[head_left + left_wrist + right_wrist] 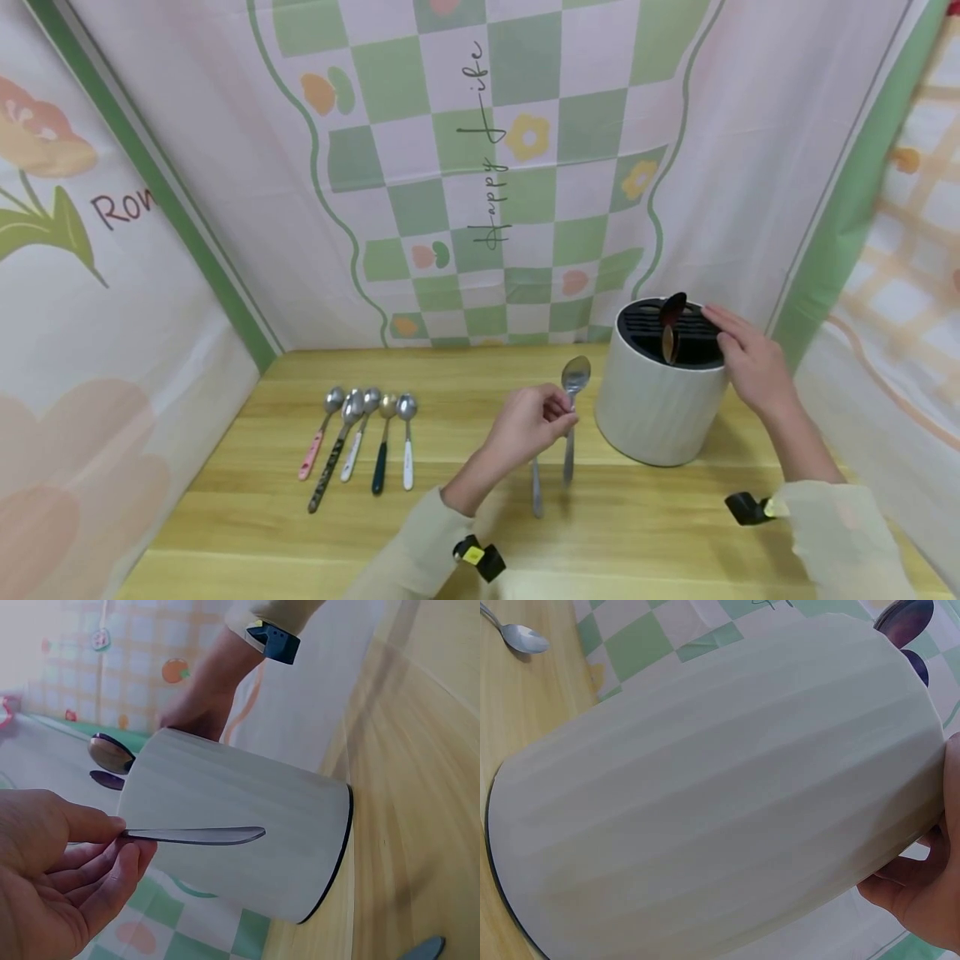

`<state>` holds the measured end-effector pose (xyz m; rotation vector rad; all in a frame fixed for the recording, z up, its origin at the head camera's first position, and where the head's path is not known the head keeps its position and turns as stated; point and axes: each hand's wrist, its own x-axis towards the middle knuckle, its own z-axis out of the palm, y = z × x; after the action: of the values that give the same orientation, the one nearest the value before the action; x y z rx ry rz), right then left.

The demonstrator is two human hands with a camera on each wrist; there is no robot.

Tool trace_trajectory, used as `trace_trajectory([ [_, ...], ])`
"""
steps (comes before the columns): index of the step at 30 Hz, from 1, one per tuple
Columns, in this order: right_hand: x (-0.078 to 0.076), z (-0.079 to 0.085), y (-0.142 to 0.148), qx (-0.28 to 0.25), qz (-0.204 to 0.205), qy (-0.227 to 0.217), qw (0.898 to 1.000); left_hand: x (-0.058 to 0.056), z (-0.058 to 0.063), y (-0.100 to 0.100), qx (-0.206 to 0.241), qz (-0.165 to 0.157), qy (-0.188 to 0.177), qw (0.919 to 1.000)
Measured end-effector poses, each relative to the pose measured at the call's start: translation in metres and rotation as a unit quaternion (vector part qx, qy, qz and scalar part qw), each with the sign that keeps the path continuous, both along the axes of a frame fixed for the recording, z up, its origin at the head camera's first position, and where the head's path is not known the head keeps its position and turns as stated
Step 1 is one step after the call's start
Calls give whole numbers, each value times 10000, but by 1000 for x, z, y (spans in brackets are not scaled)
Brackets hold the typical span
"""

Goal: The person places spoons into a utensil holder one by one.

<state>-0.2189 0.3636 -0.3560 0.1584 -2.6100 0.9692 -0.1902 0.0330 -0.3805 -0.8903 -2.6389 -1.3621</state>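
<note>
Two dark, shiny spoons (670, 344) already stand bowl-up in the white ribbed cylindrical holder with a black slotted top (660, 421); the work looks only partly done, as five metal spoons with assorted handles (351, 457) lie on the pale wooden desk (270, 542), plus one slim silver handle (537, 493); the left hand (525, 427) pinches a silver metal spoon (576, 375) upright beside the holder; the right hand (759, 367) rests against its rim, fingers extended.
</note>
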Motion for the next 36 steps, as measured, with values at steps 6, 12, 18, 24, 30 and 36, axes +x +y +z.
trace_trajectory([
  [6, -1, 1, -2, 10, -7, 31, 10000, 1, 8, 6, 60, -56, 66, 9999],
  [12, 0, 2, -3, 10, 0, 82, 10000, 2, 16, 11, 93, -157, 169, 9997],
  [18, 0, 3, -4, 36, 30, 119, 9999, 3, 24, 16, 145, -224, 323, 9991],
  [24, -2, 2, -4, 14, 34, 102, 9999, 4, 32, 20, 210, -297, 396, 9986],
  [30, -2, 0, -1, -1, 4, 76, 10000, 3, 42, 28, 231, -490, 496, 9973],
  [36, -1, -1, 0, 22, -18, 173, 9998, 3, 54, 39, 47, -669, 659, 9956],
])
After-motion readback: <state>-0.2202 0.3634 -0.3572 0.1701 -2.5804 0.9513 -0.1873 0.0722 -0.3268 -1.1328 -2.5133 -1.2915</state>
